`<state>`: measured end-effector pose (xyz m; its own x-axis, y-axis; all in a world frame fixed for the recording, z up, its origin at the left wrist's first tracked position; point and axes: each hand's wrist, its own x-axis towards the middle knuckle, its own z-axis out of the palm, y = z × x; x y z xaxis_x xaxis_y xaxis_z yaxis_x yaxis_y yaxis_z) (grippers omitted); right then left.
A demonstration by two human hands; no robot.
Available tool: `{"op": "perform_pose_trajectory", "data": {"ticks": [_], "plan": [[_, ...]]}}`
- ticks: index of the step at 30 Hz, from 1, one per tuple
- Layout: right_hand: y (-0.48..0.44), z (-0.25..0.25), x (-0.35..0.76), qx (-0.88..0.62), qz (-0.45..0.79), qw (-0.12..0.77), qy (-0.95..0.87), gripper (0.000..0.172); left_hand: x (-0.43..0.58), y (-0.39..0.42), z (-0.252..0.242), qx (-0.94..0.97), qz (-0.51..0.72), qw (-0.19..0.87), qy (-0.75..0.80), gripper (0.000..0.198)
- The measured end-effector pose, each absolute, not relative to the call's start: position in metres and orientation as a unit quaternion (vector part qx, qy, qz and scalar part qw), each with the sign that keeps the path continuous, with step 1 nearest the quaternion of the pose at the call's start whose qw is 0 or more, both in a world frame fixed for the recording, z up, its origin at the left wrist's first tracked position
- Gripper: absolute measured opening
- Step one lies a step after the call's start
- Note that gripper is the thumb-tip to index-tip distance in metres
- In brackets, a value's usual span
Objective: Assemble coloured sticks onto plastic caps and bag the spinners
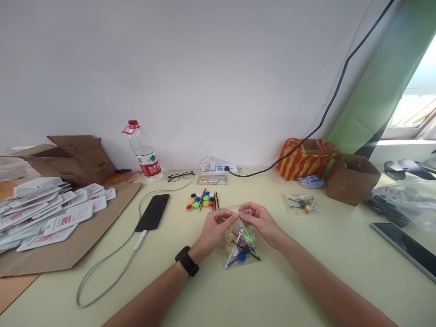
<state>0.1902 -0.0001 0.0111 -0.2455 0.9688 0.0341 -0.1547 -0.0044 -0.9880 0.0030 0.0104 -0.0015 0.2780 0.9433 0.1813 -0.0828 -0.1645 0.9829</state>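
A: Materials noted?
B: One clear plastic bag point(251, 237), crinkled and glossy. Inside: slim plastic sticks point(233, 260), the white and black ones arrow-tipped, and a round blue disc point(241, 258) low down.

A: Position?
B: Over the smooth, pale green table point(289, 290), well in from its back edge. From here I cannot tell whether the bag's base touches the surface. Nearer the back edge: loose round discs point(196, 205) in several colours. Across the left edge: a flat brown cardboard sheet point(81, 247).

A: Hands?
B: Left hand point(217, 228), with a black watch point(187, 261) at the wrist, and right hand point(265, 223) meet at the bag's mouth. Thumbs point towards each other; fingers curl inward. Each thumb and forefinger is nearly together, thin film pinched between.
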Motion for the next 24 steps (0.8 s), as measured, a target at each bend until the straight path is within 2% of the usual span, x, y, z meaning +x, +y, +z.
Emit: {"op": "perform_pose_trajectory", "data": {"ticks": [7,15,21,24], "plan": [[-0.0009,0.0072,0.1867,-0.383,0.6,0.484,-0.509,0.029,0.0047,0.009,-0.0014,0.608,0.468,0.531,0.359,0.027],[-0.0012,0.0077,0.1877,-0.401,0.586,0.439,-0.55,0.03,0.0045,0.0116,-0.0071,0.611,0.483,0.524,0.345,0.023],[-0.0009,0.0086,0.1883,-0.389,0.589,0.467,-0.532,0.022,0.0016,0.0126,-0.0042,0.595,0.472,0.533,0.374,0.027],[0.0018,0.0088,0.191,-0.4,0.572,0.477,-0.534,0.027,-0.0049,0.0163,0.0014,0.593,0.453,0.548,0.377,0.028]]}}
